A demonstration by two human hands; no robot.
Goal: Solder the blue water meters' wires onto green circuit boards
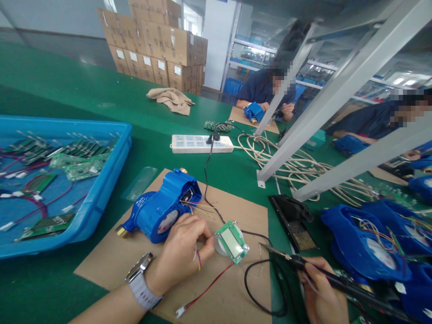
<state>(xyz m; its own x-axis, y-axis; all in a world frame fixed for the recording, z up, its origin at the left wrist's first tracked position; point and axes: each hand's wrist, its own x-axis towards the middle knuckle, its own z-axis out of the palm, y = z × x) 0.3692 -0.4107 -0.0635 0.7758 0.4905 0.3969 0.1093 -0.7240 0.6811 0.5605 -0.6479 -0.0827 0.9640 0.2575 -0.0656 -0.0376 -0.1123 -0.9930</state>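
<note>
My left hand (185, 243), with a watch on its wrist, pinches thin coloured wires (199, 261) whose ends hang below the fingers. More wires run out of the blue water meter (151, 216) just behind this hand. Beside my left fingertips, a green circuit board (232, 243) with a small display rests on a round, pale piece (220, 245). A red and black lead ends in a white connector (180, 311). My right hand (324, 290) is closed around a soldering iron (283, 254), its tip pointing left, apart from the board.
Cardboard (118, 261) lies under the work. A blue bin (111, 180) of boards stands left, a power strip (202, 144) behind. To the right are a soldering iron stand (293, 222), more blue meters (364, 243), cables (324, 173) and metal posts (297, 130). Two people work opposite.
</note>
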